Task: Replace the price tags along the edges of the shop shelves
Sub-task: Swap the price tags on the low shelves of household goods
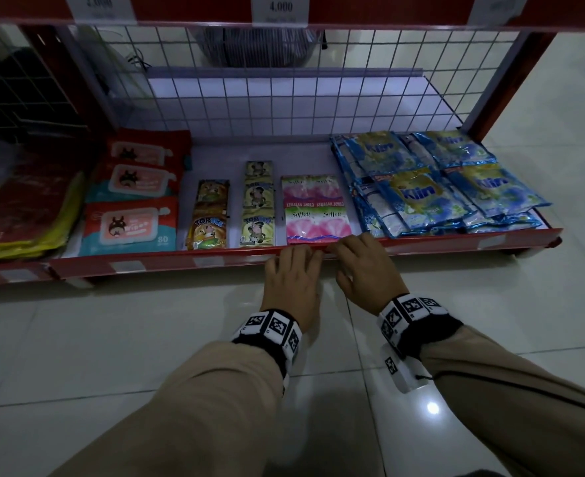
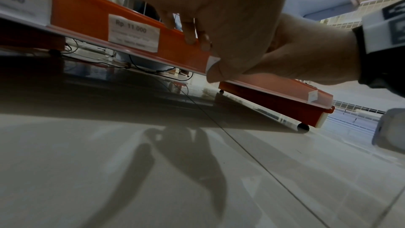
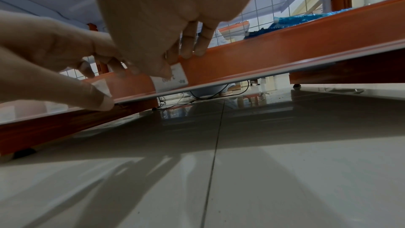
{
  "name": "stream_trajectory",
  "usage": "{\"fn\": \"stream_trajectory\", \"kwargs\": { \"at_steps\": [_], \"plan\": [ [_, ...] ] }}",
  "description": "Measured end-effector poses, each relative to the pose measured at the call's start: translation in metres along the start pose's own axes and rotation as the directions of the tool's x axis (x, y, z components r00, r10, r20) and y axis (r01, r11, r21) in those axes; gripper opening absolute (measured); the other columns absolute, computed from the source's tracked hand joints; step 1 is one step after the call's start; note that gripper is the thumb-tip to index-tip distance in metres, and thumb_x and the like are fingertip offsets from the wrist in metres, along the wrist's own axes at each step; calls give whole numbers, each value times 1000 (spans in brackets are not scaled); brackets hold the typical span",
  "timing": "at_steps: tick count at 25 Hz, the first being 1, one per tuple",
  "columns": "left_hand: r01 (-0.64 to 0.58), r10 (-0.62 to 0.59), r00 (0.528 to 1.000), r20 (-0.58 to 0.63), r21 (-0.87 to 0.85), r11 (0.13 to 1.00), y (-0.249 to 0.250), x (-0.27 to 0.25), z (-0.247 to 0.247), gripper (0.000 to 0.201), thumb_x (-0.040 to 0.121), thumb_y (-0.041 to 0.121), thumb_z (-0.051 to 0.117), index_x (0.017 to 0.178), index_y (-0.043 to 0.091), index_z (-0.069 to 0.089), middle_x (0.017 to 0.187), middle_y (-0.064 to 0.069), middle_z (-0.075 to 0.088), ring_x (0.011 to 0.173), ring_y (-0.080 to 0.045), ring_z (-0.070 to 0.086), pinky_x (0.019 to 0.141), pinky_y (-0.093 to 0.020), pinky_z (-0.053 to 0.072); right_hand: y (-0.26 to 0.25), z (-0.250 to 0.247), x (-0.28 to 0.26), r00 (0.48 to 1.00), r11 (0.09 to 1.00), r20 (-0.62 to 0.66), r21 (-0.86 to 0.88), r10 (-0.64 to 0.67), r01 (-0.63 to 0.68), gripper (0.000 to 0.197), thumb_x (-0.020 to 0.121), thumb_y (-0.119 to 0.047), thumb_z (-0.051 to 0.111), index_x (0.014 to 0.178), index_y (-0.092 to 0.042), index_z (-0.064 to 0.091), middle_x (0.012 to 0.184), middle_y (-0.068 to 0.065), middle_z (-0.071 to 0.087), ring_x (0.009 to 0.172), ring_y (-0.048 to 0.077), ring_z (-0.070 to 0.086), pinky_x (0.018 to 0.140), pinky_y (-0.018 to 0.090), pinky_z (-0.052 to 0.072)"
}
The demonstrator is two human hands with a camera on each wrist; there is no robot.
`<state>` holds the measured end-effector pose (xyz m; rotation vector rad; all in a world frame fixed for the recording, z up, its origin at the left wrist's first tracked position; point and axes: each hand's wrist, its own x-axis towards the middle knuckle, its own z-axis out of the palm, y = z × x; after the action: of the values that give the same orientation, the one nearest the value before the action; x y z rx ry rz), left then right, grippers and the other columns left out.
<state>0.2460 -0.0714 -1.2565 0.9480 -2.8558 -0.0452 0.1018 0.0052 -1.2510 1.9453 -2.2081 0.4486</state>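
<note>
Tag (image 3: pixel 171 80), white, sits in the red rail (image 3: pixel 285 55) on the bottom shelf's front edge, below the pink sachets (image 1: pixel 313 220). Right hand (image 3: pixel 153 23) pinches it w/ thumb. Left hand (image 3: pixel 54 61) pinches another white slip (image 3: pixel 101 85) beside it, fingertips on rail.

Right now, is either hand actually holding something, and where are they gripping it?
Yes. The right hand pinches a price tag by its top corner against the shelf's edge strip; the left hand presses another white slip there.
</note>
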Motion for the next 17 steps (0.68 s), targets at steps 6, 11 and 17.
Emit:
{"fn": "stream_trajectory", "kwargs": {
  "at_steps": [6,11,17],
  "plan": [
    [21,-19,1000,12,-122,992,-8,5,-4,56,84,17,49,138,21,35,130,-2,42,118,-24,37,93,-35,30,-2,-1,15,984,977,37,119,173,-176,16,79,-10,64,94,-6,67,97,15,55,91,34,52,77,44,45],
    [59,-76,997,-32,-371,927,-15,13,-9,40,93,23,47,133,17,43,125,-1,52,116,-23,41,96,-37,33,4,-8,18,912,722,-9,614,409,-318,10,83,-4,66,88,-12,66,83,5,67,81,17,60,74,30,51],
    [69,-112,992,-63,-472,879,-16,21,-16,34,97,41,42,120,20,54,110,-3,63,106,-25,49,92,-39,36,-7,-9,18,850,291,166,892,501,-346,28,81,5,67,107,-3,58,77,-3,67,67,4,65,64,17,50]
  ]
}}
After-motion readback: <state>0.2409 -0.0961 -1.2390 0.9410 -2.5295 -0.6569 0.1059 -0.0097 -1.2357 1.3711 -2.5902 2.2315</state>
